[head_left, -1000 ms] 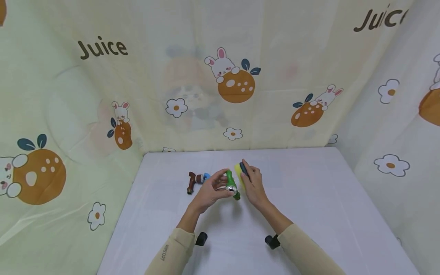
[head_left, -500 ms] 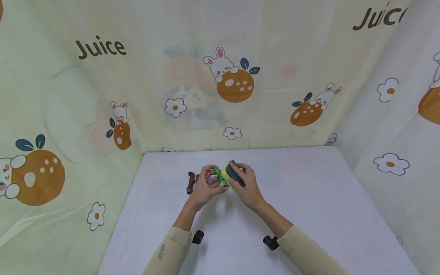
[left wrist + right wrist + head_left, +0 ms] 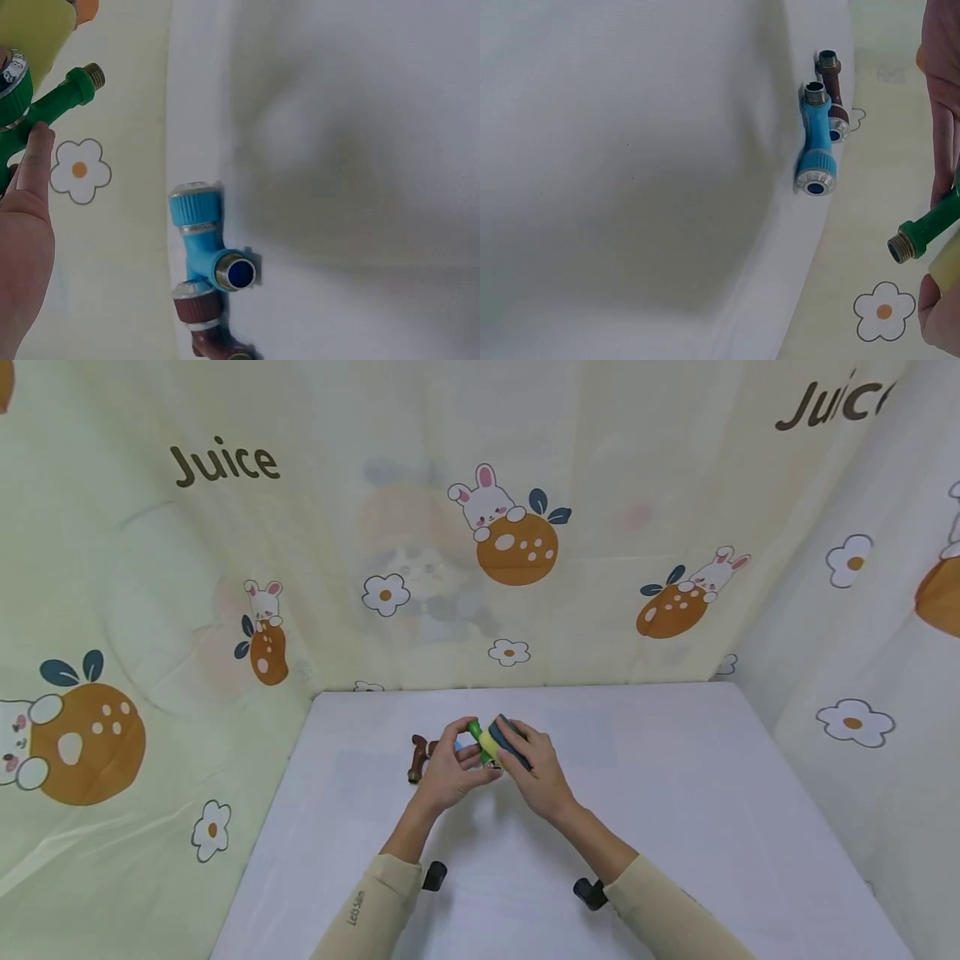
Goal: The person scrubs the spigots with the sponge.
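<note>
My left hand [image 3: 447, 777] holds a green pipe fitting [image 3: 58, 101] above the table, its thumb and fingers at the two ends. The fitting has a ribbed collar and a side branch with a brass thread. My right hand [image 3: 543, 781] grips a sponge [image 3: 512, 742], yellow on one side and dark blue on the other. The yellow side touches the fitting and covers much of it in the head view. Behind the left hand, a blue pipe fitting [image 3: 201, 244] and a brown pipe fitting [image 3: 417, 758] lie on the table.
The white table [image 3: 675, 777] reaches back to a patterned curtain [image 3: 615, 610]. More curtain hangs at both sides. A black device [image 3: 435, 876] sits by the left wrist, and another black device [image 3: 590, 893] by the right.
The right hand has brought the sponge leftward from beside the green pipe fitting onto it. The left hand has moved slightly left and turned the fitting. Over the last half second both hands shifted only slightly.
</note>
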{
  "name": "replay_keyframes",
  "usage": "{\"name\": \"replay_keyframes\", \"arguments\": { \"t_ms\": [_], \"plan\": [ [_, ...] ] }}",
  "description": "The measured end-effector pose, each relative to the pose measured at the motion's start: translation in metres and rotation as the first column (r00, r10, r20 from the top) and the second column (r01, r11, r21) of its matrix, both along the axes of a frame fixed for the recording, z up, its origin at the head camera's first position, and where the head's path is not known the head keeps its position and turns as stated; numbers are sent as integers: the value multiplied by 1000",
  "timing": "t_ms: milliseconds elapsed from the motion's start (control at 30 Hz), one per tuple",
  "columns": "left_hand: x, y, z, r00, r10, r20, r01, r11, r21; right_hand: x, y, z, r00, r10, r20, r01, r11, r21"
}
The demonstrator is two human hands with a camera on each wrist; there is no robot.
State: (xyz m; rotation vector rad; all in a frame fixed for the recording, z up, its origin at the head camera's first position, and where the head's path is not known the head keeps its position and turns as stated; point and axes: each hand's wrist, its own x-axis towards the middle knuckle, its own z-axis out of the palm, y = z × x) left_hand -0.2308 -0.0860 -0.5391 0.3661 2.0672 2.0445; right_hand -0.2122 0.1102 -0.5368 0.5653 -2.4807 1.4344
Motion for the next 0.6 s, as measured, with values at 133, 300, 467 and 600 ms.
{"name": "replay_keyframes", "arguments": {
  "t_ms": [133,300,467,600],
  "plan": [
    [-2,1,-2,1000,9,-29,-10,999,-42,0,-1,-1,1000,-16,15,16,999,37],
    [-3,0,-2,1000,14,-28,-16,997,-69,1,-3,-2,998,-30,55,27,998,62],
    [-3,1,-3,999,5,-45,-8,998,-68,0,-5,-3,996,-36,87,32,999,42],
    [-3,2,-4,998,1,-69,-7,996,-86,-1,-7,-7,994,-59,95,56,997,44]
  ]
}}
